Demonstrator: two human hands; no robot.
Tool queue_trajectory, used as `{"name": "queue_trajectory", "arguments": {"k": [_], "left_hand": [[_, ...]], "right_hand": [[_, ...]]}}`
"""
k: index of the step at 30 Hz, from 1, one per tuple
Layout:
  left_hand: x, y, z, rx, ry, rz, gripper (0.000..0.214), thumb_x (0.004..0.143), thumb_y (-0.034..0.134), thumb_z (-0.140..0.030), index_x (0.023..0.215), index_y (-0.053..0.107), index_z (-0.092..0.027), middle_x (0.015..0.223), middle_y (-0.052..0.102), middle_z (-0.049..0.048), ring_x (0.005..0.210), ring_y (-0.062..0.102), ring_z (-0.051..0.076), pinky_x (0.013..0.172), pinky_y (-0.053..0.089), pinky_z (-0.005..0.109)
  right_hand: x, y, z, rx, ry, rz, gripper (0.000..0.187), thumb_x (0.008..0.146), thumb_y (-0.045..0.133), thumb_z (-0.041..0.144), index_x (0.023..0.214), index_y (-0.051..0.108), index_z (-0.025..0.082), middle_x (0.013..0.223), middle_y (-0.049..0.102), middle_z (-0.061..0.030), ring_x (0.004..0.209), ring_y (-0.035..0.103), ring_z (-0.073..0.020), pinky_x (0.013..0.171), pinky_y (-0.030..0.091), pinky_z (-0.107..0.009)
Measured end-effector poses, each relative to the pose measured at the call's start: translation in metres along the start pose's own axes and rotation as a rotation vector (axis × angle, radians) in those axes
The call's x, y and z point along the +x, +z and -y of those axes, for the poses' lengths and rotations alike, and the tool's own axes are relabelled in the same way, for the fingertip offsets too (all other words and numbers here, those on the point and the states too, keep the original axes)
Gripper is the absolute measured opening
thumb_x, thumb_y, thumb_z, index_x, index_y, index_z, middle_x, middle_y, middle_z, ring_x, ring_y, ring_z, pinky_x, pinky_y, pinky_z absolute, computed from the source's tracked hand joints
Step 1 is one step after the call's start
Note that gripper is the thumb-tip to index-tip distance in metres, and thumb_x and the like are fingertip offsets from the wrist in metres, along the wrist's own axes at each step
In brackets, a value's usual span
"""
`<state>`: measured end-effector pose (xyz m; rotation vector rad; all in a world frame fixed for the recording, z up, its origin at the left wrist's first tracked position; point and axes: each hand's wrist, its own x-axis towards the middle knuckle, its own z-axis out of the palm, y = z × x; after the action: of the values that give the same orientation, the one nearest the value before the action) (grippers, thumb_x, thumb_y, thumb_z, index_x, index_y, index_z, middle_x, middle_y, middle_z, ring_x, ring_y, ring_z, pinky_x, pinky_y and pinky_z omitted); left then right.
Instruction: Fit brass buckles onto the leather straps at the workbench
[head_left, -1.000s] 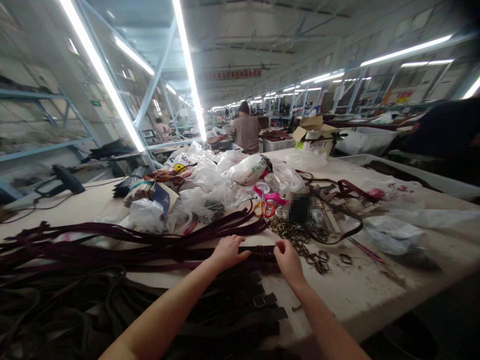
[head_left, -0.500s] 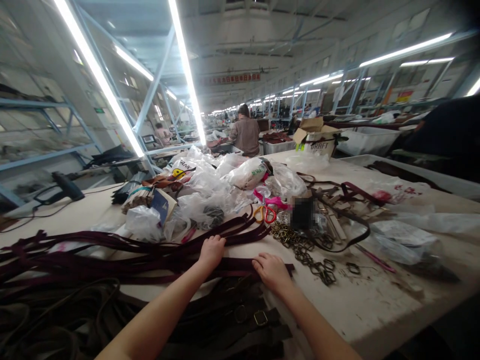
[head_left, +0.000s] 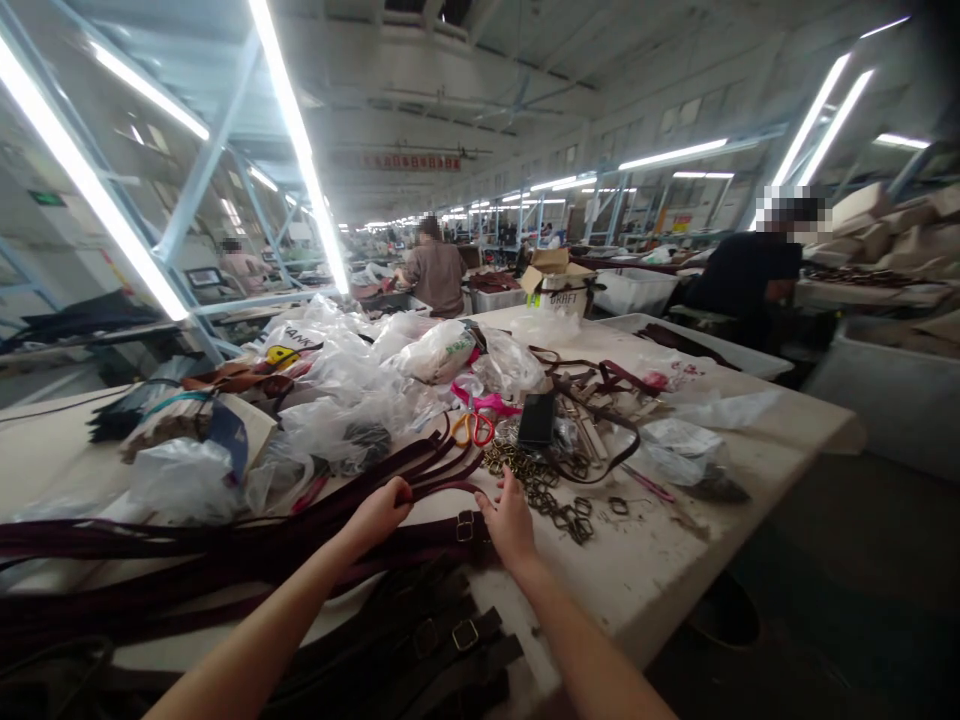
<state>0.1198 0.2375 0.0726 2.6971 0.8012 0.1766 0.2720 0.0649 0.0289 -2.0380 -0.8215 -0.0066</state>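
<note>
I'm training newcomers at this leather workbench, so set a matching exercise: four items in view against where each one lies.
Items:
1. orange-handled scissors
2. black smartphone
3. dark maroon leather straps
4. cardboard box

Places:
A. under the left hand
B. far beyond the plastic bags
C. just behind the metal rings
D. just below a pink strip

Pairs: 1-D, 2-C, 3-A, 4-B

The white counter (head_left: 637, 570) carries a heap of plastic bags (head_left: 337, 420) toward its far side, with orange-handled scissors (head_left: 466, 430) just in front. Across its near edge spread maroon leather straps (head_left: 225, 560), and metal rings (head_left: 540, 490) lie scattered beside them.
</note>
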Motion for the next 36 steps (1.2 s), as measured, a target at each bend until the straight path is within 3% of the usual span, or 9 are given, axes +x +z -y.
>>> {"name": "queue_trajectory", "arguments": {"k": [2,4,6,12,17,23,29,33,36], "left_hand": [[-0.007,-0.005,-0.006,-0.139,0.072,0.029,0.021,0.072,0.049,-0.021,0.093,0.052,-0.017,0.089,0.062,0.003,0.081,0.057,0.016,0.074,0.042,0.024],[-0.012,-0.009,-0.021,-0.238,0.134,0.055,0.025,0.072,0.05,-0.024,0.097,0.053,-0.017,0.093,0.062,0.0039,0.086,0.057,0.018,0.077,0.041,0.025],[-0.014,-0.011,-0.043,-0.247,0.191,0.089,0.025,0.075,0.049,-0.027,0.097,0.056,-0.019,0.095,0.063,0.0035,0.087,0.057,0.018,0.076,0.041,0.025],[-0.017,-0.008,-0.103,-0.006,0.214,0.146,0.026,0.082,0.04,-0.036,0.088,0.061,-0.022,0.077,0.065,0.0028,0.07,0.058,0.017,0.059,0.036,0.022],[-0.022,-0.007,-0.108,-0.078,0.153,0.177,0.027,0.083,0.038,-0.039,0.082,0.059,-0.021,0.066,0.062,0.0007,0.063,0.055,0.016,0.054,0.032,0.022],[-0.028,-0.016,-0.106,-0.17,0.154,0.108,0.023,0.082,0.039,-0.033,0.078,0.058,-0.02,0.071,0.062,0.001,0.064,0.053,0.015,0.055,0.031,0.023],[-0.023,-0.021,-0.099,-0.246,0.051,-0.008,0.032,0.082,0.038,-0.042,0.077,0.058,-0.018,0.062,0.058,-0.0006,0.057,0.05,0.014,0.052,0.029,0.024],[-0.016,-0.021,-0.089,-0.351,-0.02,-0.067,0.038,0.078,0.039,-0.048,0.073,0.057,-0.016,0.058,0.053,-0.0018,0.055,0.045,0.013,0.051,0.029,0.023],[-0.016,-0.02,-0.082,-0.427,-0.053,-0.048,0.036,0.077,0.04,-0.048,0.07,0.055,-0.015,0.053,0.048,-0.0034,0.051,0.042,0.011,0.049,0.028,0.022]], "right_hand": [[0.003,-0.007,0.001,-0.023,-0.055,-0.025,0.045,0.08,0.05,0.029,0.122,0.042,0.014,0.109,0.052,-0.0124,0.086,0.055,-0.0199,0.075,0.041,-0.029],[0.003,-0.014,0.007,-0.093,-0.152,0.078,0.023,0.083,0.046,0.027,0.102,0.057,0.018,0.098,0.057,-0.0076,0.084,0.055,-0.0178,0.074,0.039,-0.026],[0.001,-0.019,0.015,-0.169,-0.218,0.185,0.02,0.086,0.041,0.026,0.084,0.06,0.02,0.084,0.06,-0.0035,0.08,0.055,-0.0156,0.072,0.038,-0.024],[0.004,-0.04,0.001,-0.477,-0.095,0.168,0.016,0.084,0.044,0.022,0.087,0.06,0.018,0.088,0.061,-0.0073,0.082,0.056,-0.0172,0.069,0.036,-0.025],[0.02,-0.047,-0.026,-0.596,0.0,0.167,0.025,0.078,0.039,0.003,0.081,0.063,0.006,0.085,0.061,-0.0191,0.083,0.057,-0.0251,0.07,0.037,-0.034],[0.027,-0.044,-0.022,-0.475,0.047,0.178,0.022,0.073,0.041,-0.001,0.075,0.062,0.006,0.082,0.061,-0.0219,0.083,0.058,-0.0286,0.072,0.038,-0.039],[0.006,-0.057,-0.005,0.029,0.084,0.205,0.014,0.082,0.044,0.025,0.086,0.055,0.016,0.087,0.062,-0.008,0.078,0.059,-0.0175,0.07,0.044,-0.029],[-0.01,-0.059,0.023,1.033,0.49,0.406,0.019,0.073,0.061,0.031,0.082,0.053,0.016,0.083,0.063,-0.0042,0.068,0.06,-0.0119,0.059,0.047,-0.021],[-0.016,-0.06,0.04,1.391,0.683,0.457,0.021,0.065,0.069,0.023,0.078,0.055,0.016,0.082,0.065,-0.0032,0.063,0.06,-0.009,0.054,0.047,-0.017]]}}
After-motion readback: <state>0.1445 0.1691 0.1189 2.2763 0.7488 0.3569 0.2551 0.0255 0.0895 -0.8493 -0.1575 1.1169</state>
